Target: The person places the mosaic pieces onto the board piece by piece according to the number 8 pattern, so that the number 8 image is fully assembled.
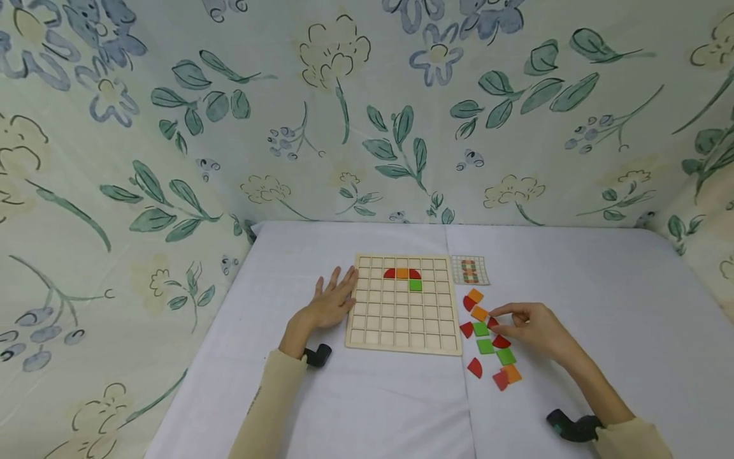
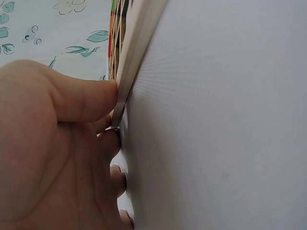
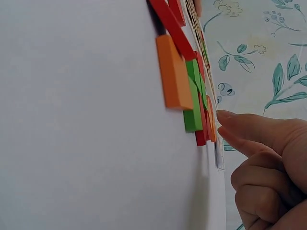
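My left hand [image 1: 331, 305] rests against the left edge of a wooden grid board [image 1: 378, 325]; in the left wrist view its thumb [image 2: 91, 100] presses the board's side. In the board's upper rows lie an orange square [image 1: 402, 273], a red quarter-circle piece [image 1: 390, 273] on either side of it, and a green square [image 1: 415, 285]. To the right of the board, my right hand [image 1: 533, 325] pinches a red quarter-circle piece [image 1: 492, 323] between thumb and index finger, low among loose pieces. Its other fingers are curled into the palm in the right wrist view.
Loose green squares [image 1: 485, 346], orange squares [image 1: 476, 296] and red quarter-circles [image 1: 474, 368] lie scattered right of the board. A small pattern card [image 1: 470, 270] lies at the board's upper right. White cloth [image 1: 401, 408] covers the table; floral fabric [image 1: 344, 127] hangs behind.
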`<action>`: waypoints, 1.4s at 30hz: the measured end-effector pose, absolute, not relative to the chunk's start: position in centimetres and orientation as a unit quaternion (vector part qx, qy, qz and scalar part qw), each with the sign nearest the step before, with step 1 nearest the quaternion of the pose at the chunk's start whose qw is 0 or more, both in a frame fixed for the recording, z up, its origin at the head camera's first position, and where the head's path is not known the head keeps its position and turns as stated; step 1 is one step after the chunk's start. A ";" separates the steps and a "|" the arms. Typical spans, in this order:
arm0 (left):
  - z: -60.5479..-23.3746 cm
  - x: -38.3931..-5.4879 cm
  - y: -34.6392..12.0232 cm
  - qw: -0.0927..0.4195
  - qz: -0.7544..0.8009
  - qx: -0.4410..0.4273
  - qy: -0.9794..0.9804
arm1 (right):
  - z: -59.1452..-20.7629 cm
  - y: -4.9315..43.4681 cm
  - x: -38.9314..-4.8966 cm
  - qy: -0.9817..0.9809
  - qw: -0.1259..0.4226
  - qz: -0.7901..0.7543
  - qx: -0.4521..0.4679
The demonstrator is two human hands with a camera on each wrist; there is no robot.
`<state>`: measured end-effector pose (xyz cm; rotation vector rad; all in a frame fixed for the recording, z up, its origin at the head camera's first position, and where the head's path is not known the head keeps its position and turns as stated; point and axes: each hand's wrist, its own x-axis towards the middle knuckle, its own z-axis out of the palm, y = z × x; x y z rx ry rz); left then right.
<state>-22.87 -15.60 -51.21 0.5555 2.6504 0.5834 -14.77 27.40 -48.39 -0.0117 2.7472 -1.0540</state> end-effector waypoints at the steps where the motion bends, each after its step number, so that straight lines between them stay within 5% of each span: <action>1: -51.2 -22.9 -15.6 0.185 0.207 0.197 0.940 | -48.4 27.5 -14.8 0.929 0.098 -0.357 -0.003; 36: -49.8 -22.2 -15.3 0.171 0.231 0.204 0.936 | -48.7 27.4 -15.2 0.960 0.040 -0.278 0.004; 42: -50.3 -22.3 -15.4 0.167 0.224 0.204 0.938 | -48.2 27.8 -15.5 0.948 0.073 -0.305 -0.047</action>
